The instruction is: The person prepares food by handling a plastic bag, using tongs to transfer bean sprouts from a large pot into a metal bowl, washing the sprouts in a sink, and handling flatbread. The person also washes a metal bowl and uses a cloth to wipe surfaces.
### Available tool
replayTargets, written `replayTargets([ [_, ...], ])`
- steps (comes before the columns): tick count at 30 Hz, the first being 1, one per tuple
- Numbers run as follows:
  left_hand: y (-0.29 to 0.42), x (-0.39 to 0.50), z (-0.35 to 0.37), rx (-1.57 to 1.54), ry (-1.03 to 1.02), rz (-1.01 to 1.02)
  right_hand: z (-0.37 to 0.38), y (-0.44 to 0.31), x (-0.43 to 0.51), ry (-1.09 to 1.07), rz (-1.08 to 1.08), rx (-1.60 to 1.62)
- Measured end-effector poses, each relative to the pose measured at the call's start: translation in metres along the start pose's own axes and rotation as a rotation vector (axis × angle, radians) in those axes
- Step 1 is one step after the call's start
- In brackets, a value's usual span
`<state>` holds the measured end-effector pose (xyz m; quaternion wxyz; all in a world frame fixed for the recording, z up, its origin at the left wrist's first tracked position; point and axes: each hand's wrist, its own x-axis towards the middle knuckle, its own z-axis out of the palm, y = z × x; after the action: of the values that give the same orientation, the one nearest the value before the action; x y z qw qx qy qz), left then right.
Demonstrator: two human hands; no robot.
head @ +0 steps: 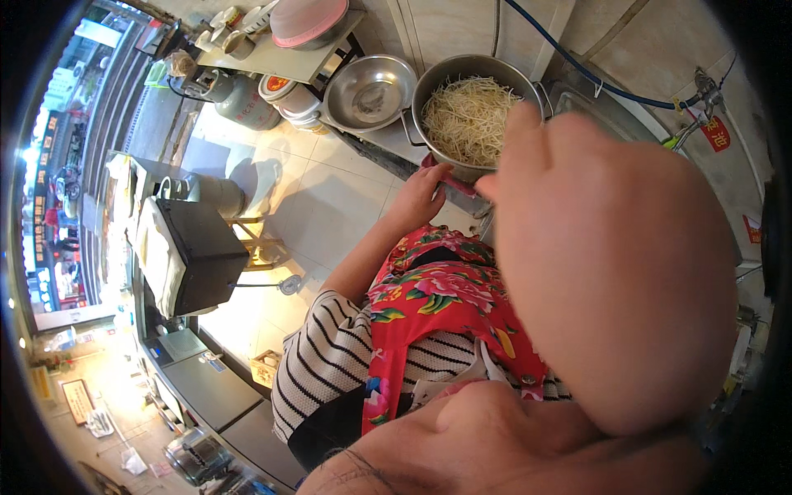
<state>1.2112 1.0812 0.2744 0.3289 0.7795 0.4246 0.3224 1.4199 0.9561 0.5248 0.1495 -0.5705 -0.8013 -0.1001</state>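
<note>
A steel pot (427,93) with two side handles holds a heap of bean sprouts (467,117). Just below its near side, my left hand (424,192) has its fingers around a narrow dark red item (459,184), whose kind I cannot tell. My right hand (557,148) is raised very close to the camera, large and blurred, and covers the pot's right edge. Its fingers are bent and their tips are mostly hidden, so whether it holds anything does not show. A wide steel basin (370,93) stands directly left of the pot. I wear a red floral apron (445,297).
A sink (612,117) lies right of the pot, with a blue hose (581,68) above. Lidded buckets (288,96) and a gas cylinder (244,102) stand beside a table (278,59) with bowls. A black box (210,257) is at the left, near another cylinder (213,195).
</note>
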Motion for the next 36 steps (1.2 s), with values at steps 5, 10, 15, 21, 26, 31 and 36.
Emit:
replayTargets([
  [5, 0.007, 0.01, 0.01, -0.462, -0.013, -0.116, 0.013, -0.025, 0.005, 0.043, 0.149, -0.091],
  [10, 0.012, 0.024, 0.005, 0.21, -0.284, 0.147, 0.013, -0.03, 0.02, 0.045, 0.23, -0.1],
  [15, 0.028, 0.047, -0.025, 0.159, -0.4, 0.096, -0.062, -0.015, 0.014, 0.106, 0.235, -0.311],
  [21, 0.043, 0.075, -0.06, -1.299, -0.627, 0.251, -0.08, 0.034, -0.013, -0.182, 0.118, 0.179],
  [26, 0.002, 0.078, -0.021, -0.514, -0.475, -0.017, 0.146, 0.099, -0.045, -0.364, 0.484, 0.036],
  [31, -0.029, 0.016, -0.005, 0.262, -0.163, 0.097, 0.253, 0.147, -0.152, -0.587, 0.427, 0.637],
  [36, -0.032, -0.023, -0.018, 0.727, -0.398, -0.081, 0.261, 0.155, -0.162, -0.554, 0.44, 0.171],
])
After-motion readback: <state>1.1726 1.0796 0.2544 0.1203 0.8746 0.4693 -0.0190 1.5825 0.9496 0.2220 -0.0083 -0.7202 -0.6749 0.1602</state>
